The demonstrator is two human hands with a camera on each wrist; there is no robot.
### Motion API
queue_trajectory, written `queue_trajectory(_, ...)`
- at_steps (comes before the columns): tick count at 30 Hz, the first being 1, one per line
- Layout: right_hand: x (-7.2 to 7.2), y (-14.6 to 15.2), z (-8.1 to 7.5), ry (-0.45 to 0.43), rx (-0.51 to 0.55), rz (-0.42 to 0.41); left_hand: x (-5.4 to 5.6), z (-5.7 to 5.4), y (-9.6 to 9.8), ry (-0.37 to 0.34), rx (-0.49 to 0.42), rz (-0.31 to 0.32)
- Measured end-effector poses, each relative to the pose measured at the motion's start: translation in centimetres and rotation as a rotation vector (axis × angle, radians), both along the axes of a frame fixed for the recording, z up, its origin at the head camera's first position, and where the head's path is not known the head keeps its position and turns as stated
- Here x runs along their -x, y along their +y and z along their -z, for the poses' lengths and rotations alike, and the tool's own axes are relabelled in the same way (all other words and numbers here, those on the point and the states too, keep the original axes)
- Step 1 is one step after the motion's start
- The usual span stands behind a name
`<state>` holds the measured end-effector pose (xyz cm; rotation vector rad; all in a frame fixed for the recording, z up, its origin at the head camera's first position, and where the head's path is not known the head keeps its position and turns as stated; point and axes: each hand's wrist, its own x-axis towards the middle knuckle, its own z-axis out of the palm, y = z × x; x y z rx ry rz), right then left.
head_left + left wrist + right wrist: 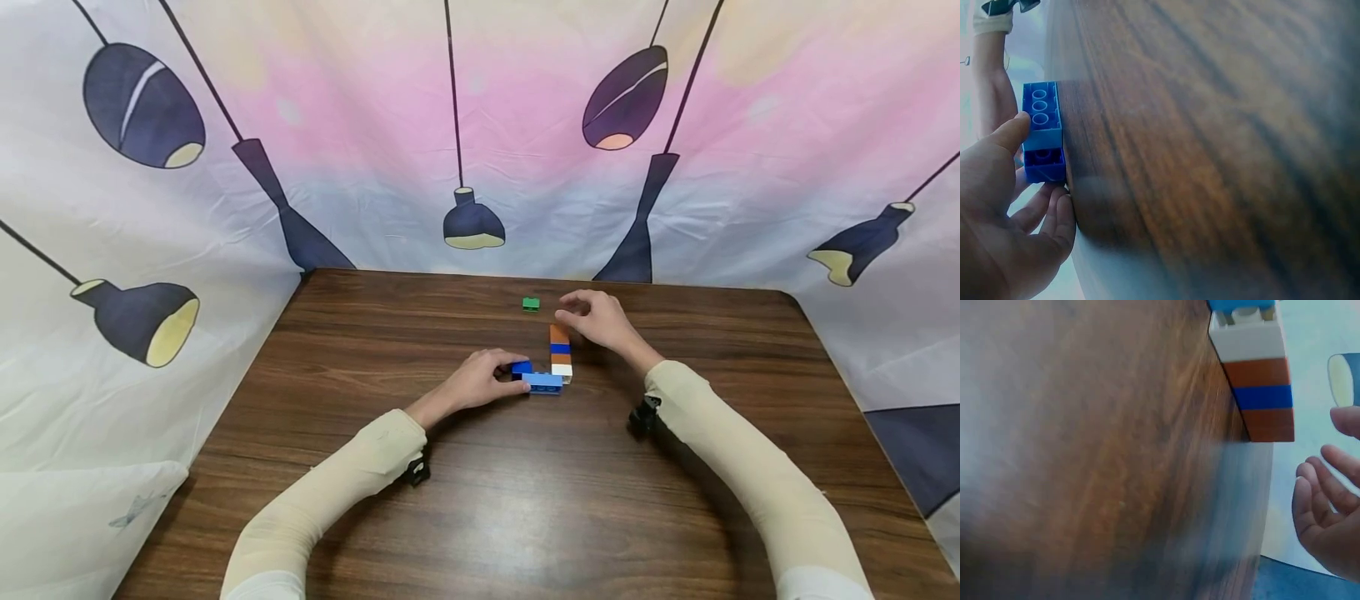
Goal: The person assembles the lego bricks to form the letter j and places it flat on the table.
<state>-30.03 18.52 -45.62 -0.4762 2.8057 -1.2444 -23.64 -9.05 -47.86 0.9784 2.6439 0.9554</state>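
My left hand (pixel 480 379) grips the left end of a joined toy-brick piece. Its thumb lies against the light blue brick (pixel 542 382), and its fingers curl round the dark blue brick (pixel 1045 173). Hollow undersides with tubes face the left wrist camera. From the piece's right end a row runs toward the back: a white brick (pixel 1249 342), then an orange brick (pixel 1256 372), a blue brick (pixel 1264 397) and another orange brick (pixel 1269 425). My right hand (pixel 600 321) hovers just past the row's far end, fingers loosely bent, thumb apart, holding nothing.
A small green brick (pixel 531 304) lies near the back of the brown wooden table (pixel 495 492), left of my right hand. Behind the table hangs a cloth (pixel 390 167) printed with lamps.
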Motion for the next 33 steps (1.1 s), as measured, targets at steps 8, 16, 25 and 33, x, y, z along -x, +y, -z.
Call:
queue_trajectory(8, 1.8, -0.9, 0.6, 0.096, -0.047, -0.064, 0.1, -0.2, 0.0, -0.013, 0.016, 0.003)
queue_trajectory(16, 3.2, -2.6, 1.4, 0.085, -0.065, -0.061, 0.1, -0.1, 0.0, -0.012, 0.025, -0.002)
queue_trajectory(25, 3.8, -3.9, 1.3, 0.045, -0.103, -0.027, 0.1, -0.2, 0.0, -0.025, 0.019, -0.009)
queue_trajectory(33, 4.1, -4.1, 1.6, 0.043, -0.16, -0.003, 0.0, -0.1, -0.1, -0.021, 0.02, -0.008)
